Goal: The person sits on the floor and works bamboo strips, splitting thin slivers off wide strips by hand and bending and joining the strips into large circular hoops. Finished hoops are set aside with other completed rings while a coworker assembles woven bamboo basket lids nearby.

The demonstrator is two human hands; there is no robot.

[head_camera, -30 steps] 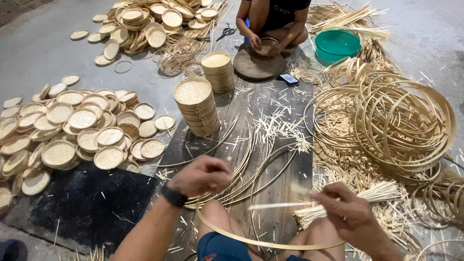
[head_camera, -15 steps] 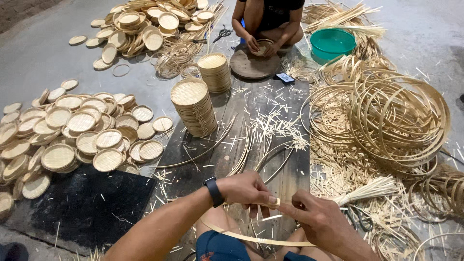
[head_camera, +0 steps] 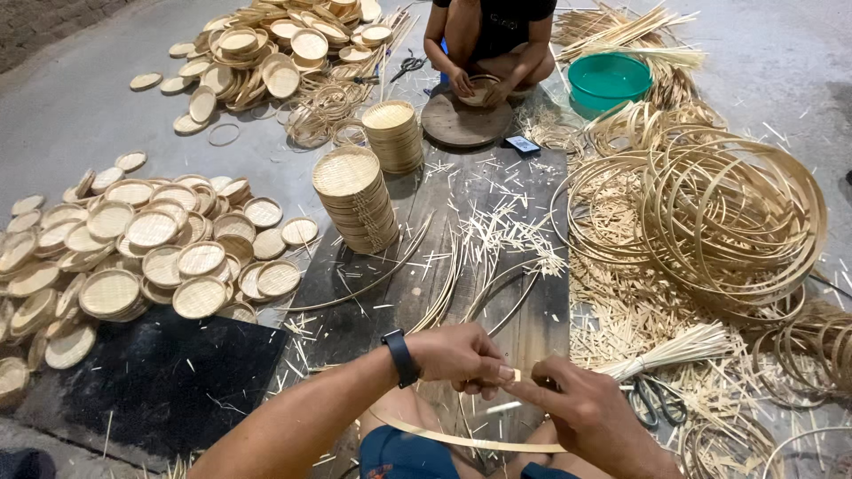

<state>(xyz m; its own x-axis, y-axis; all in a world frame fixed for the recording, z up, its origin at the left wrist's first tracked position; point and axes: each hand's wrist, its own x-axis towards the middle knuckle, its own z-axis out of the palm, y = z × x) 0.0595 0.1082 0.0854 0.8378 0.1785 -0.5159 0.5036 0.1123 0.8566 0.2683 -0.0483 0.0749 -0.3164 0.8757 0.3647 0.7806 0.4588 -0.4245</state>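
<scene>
— Concrete floor [head_camera: 80, 98]: what covers it?
— Woven bamboo trays [head_camera: 151, 239], two tray stacks [head_camera: 355, 200], coiled hoops [head_camera: 728, 213]. A second person [head_camera: 493, 40] squats beyond.
— Hand status?
— Left hand [head_camera: 457, 357] and right hand [head_camera: 577, 412] meet above the lap, fingers pinched shut on a thin bamboo strip [head_camera: 461, 438] curving beneath them.

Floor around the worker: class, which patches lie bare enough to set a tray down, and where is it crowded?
Bare patches: the black mat below the tray heap, and the grey floor between that heap and the far pile. Crowded: the board strewn with splinters, the hoops on the right, and the space beside both hands.
</scene>
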